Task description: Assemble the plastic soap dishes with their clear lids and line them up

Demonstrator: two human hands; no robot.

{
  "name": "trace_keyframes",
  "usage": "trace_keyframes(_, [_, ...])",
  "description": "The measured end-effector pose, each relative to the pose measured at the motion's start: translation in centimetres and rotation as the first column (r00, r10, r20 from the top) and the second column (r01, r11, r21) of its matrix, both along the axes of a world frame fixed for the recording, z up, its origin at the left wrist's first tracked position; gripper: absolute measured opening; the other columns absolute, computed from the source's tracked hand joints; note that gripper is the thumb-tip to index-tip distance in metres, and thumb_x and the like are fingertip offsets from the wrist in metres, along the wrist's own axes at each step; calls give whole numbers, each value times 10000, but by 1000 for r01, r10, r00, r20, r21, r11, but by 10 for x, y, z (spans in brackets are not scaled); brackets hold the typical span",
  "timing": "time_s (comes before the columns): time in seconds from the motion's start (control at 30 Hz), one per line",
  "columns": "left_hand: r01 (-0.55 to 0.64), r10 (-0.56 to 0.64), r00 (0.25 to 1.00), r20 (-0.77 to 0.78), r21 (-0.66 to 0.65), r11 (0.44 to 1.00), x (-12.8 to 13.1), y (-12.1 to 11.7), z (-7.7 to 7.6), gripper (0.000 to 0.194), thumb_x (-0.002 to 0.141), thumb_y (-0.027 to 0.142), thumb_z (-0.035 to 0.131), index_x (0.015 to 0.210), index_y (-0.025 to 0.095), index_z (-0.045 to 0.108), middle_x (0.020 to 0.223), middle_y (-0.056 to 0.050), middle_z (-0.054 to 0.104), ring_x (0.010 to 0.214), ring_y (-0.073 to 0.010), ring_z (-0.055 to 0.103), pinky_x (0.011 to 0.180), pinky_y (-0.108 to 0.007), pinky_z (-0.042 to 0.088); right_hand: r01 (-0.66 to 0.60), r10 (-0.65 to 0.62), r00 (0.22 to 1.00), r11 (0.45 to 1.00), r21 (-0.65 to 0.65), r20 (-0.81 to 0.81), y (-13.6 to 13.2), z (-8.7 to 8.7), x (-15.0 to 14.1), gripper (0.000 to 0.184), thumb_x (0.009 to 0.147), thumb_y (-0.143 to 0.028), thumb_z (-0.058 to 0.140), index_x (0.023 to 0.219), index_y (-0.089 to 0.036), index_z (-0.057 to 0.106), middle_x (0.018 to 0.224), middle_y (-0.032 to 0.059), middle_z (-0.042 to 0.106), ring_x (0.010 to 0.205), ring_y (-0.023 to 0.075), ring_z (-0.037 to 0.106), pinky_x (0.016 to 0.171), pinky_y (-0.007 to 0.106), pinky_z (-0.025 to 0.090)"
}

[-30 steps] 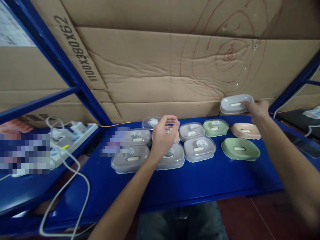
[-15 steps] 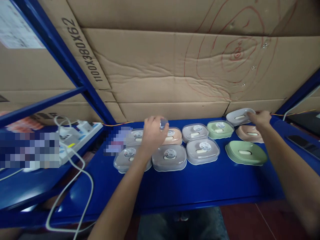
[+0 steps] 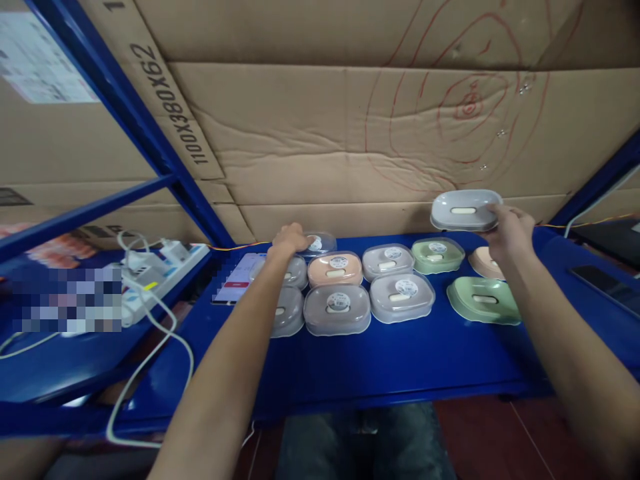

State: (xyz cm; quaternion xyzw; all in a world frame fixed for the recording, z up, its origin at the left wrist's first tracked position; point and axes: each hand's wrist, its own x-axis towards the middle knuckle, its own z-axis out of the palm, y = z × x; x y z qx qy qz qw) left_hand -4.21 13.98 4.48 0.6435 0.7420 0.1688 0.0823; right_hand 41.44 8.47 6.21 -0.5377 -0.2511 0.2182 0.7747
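My right hand (image 3: 513, 230) grips the right end of a pale grey oval plastic dish (image 3: 465, 222) with a cream bar in its middle, held up off the shelf at the back right. My left hand (image 3: 289, 239) is closed at the left end of a clear plastic lid (image 3: 323, 244) with a round label, in the back row; its fingertips are partly hidden. Below the right hand sit an uncovered green dish (image 3: 463, 307) and a peach dish (image 3: 483, 261), partly behind the wrist. Covered dishes stand in two rows, among them a peach one (image 3: 323, 272) and a green one (image 3: 425, 260).
More covered grey dishes (image 3: 350, 325) line the blue shelf (image 3: 360, 373). A phone (image 3: 237, 273) lies left of them, another dark phone (image 3: 603, 285) at the right. White power strips (image 3: 193, 257) and cables are at the left; a cardboard wall (image 3: 310, 133) closes the back.
My right hand has raised the grey dish and brought it slightly left, tilting it toward me. My left hand has shifted left, so more of the clear lid shows.
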Motion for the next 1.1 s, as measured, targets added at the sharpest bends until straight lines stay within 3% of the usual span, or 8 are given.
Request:
trace_keyframes(0.1, [-56,53,998,-38,-63,996,-1,0,-2,711,795,694,844,1213,123,777,1374,-319,724,1333,-489,688,1054,-508,570,-131,132,991,990,60,-16,-15,3,-31,206,815,-54,752,729,-182,615,705,-16,614,680,126,594,622,312,485])
trace_keyframes(0.3, [-53,50,996,-69,-44,998,-1,-5,-2,454,1005,451,673,1324,137,742,1444,-245,715,1383,-378,672,1105,-403,537,-283,287,958,951,124,-21,-24,3,-77,220,743,-177,826,733,-215,609,757,-5,617,697,147,580,535,270,473])
trace_keyframes(0.4, [-46,43,996,-73,-43,998,1,-6,-3,553,1038,490,619,1426,101,681,1475,-278,687,1403,-395,659,1110,-426,535,-330,335,942,933,145,-11,-23,0,-93,278,694,-238,863,717,-232,586,770,-6,615,697,158,587,510,267,490])
trace_keyframes(0.57, [-29,23,997,-69,-85,996,6,-6,-6,693,886,670,784,1299,114,761,1412,-300,715,1368,-453,672,1070,-459,559,-355,359,933,917,180,10,-25,-9,-110,320,619,-342,906,775,-232,649,839,5,668,733,161,618,506,247,498])
trace_keyframes(0.67, [-27,23,999,-41,-87,996,12,-5,-9,725,785,662,888,1247,114,778,1418,-302,706,1377,-465,661,1082,-460,554,-358,360,933,921,151,13,-29,-15,-112,359,578,-381,922,811,-225,698,826,2,680,721,156,612,499,235,483])
trace_keyframes(0.87, [-59,58,993,104,5,998,20,-2,-8,948,687,572,991,1395,56,627,1528,-347,599,1491,-493,557,1170,-511,498,-339,335,941,932,129,50,-30,-22,-100,377,596,-424,924,822,-226,697,776,-19,646,647,124,556,450,208,399])
trace_keyframes(0.97, [-19,-1,976,216,87,996,22,-6,-2,748,753,416,967,1341,118,615,1367,-246,730,1381,-399,667,1127,-460,528,-337,335,941,934,117,40,-30,-24,-96,370,613,-430,912,825,-230,683,784,-18,650,659,135,583,451,216,422])
trace_keyframes(1.1, [53,-135,917,375,219,974,28,-14,7,403,880,293,834,1203,203,609,1037,-80,795,1002,-256,789,932,-394,614,-345,347,938,931,115,10,-31,-24,-101,401,594,-435,920,812,-228,654,799,-15,662,683,142,599,468,217,446])
